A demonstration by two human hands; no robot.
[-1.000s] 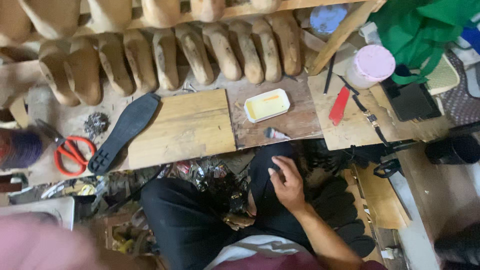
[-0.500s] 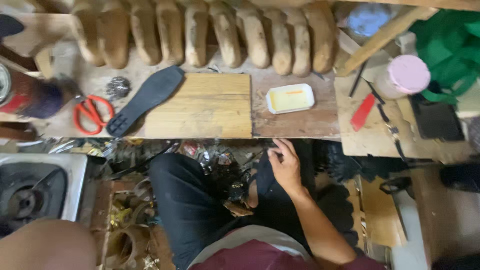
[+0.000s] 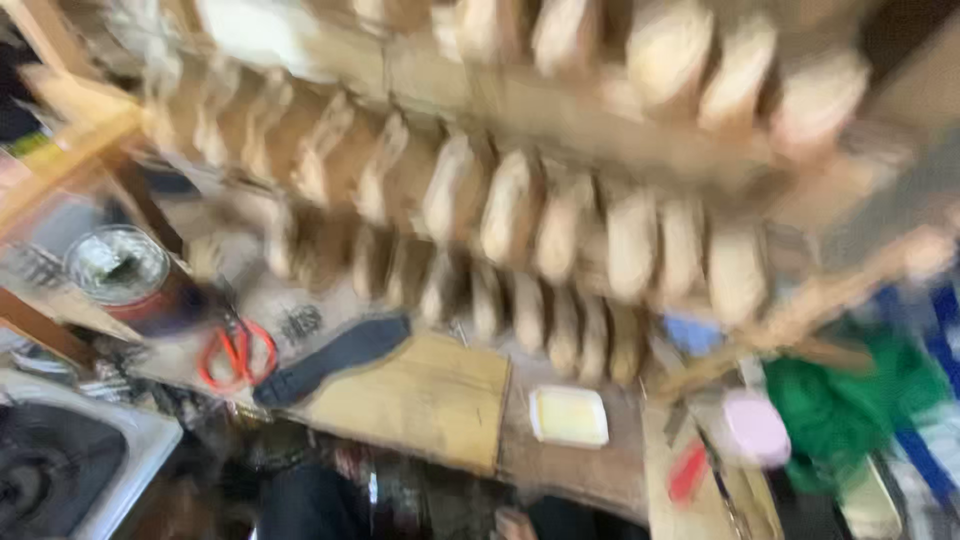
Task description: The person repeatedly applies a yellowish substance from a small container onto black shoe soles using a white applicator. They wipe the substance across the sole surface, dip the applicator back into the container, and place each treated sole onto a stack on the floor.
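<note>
Two tiers of pale wooden shoe forms (image 3: 560,230) fill the upper frame, standing on end in rows on racks; heavy blur, outlines soft. Below them, a cluttered wooden surface (image 3: 590,470).

Hands: only a small sliver of one hand (image 3: 512,524) shows at the bottom edge, between the person's dark-trousered knees. Too little in frame to say which hand it is, and its grip cannot be told — fingers hidden below the edge. The other hand is out of view. Nothing seen held.

Nearest to that hand: a light wooden board (image 3: 425,400) lying flat on the surface, up and to the left, and a white rectangular tray (image 3: 568,415) holding something pale yellow, just above the hand. Tray sits just beside the board's right edge, apart from it.

A black shoe sole (image 3: 335,358) lies slanted, its lower end overlapping the board's left corner. Left of the sole, red-handled scissors (image 3: 236,354) lie flat, near but not touching it. Further left, a round tin (image 3: 118,266) with a shiny open top stands upright.

Right side: a pink round lid or tub (image 3: 756,428), a red-handled tool (image 3: 688,472) on a lighter plank, and green cloth (image 3: 850,410) bunched beyond. A white stove top (image 3: 140,440) with a dark burner sits at bottom left.
</note>
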